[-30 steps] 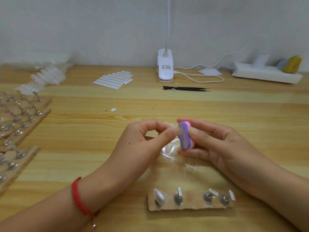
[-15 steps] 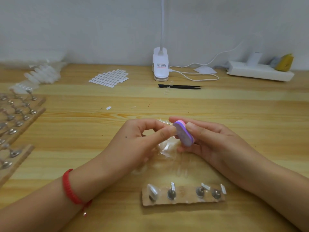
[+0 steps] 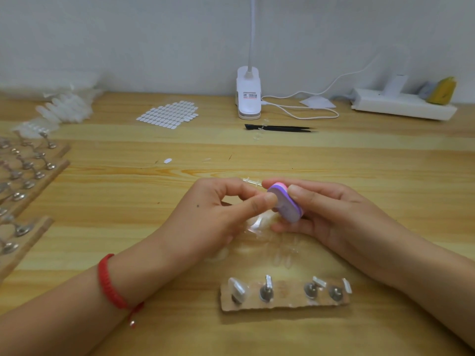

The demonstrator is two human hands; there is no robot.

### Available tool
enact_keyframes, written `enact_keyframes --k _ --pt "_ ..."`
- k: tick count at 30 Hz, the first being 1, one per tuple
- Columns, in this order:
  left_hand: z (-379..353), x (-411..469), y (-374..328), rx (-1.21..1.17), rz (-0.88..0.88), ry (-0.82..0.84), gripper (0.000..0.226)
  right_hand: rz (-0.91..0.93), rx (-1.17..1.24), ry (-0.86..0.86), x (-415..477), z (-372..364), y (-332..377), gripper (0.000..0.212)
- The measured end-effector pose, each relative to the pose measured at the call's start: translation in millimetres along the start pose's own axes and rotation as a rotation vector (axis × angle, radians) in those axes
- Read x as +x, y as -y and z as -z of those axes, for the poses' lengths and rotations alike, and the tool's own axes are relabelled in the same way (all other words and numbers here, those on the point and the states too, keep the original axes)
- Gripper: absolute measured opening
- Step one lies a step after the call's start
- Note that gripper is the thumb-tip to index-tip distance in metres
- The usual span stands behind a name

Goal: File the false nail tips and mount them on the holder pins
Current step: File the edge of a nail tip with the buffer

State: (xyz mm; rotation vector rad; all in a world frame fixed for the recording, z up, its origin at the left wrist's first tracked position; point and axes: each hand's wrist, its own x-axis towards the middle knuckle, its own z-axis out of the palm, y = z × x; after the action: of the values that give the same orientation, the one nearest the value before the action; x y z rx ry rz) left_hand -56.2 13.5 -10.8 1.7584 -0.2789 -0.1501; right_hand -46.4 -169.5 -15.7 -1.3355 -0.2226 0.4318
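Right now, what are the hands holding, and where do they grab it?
The right hand grips the purple file block by its edges. The left hand pinches something tiny and hidden, likely a nail tip.

The left hand (image 3: 218,214), pinching a clear nail tip (image 3: 253,181), and the right hand (image 3: 326,214), round a purple nail file (image 3: 285,204), block the middle of the worktop (image 3: 385,160). Loose tips (image 3: 281,253) lie beneath them; the cardboard pin holder (image 3: 284,301) stands just nearer. Pin racks (image 3: 30,176) line the left edge. Bare wood runs along the right side and between the hands and the tweezers (image 3: 280,128), lamp clamp (image 3: 248,98), cable (image 3: 336,115) and power strip (image 3: 403,106) at the back.
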Motion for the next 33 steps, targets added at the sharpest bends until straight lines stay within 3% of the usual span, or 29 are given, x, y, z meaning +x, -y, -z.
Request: enact_keyframes --k 16,21,25,29,33 --pt "-2 -1 -1 -0.036 -0.001 -0.018 0.016 -0.068 0.016 0.041 1 2 6 0.031" --pt "-7 -2 1 0.072 -0.075 0.058 0.017 -0.016 0.073 -0.079 4 1 2 0.034" --pt "-1 1 2 -0.079 0.004 -0.107 0.028 -0.008 0.219 -0.148 3 7 3 0.037" --pt "3 2 2 -0.115 0.02 -0.173 0.036 -0.011 0.202 -0.132 3 7 4 0.033" --pt "2 3 4 -0.129 0.013 -0.201 0.03 0.02 0.047 -0.066 0 1 2 0.031"
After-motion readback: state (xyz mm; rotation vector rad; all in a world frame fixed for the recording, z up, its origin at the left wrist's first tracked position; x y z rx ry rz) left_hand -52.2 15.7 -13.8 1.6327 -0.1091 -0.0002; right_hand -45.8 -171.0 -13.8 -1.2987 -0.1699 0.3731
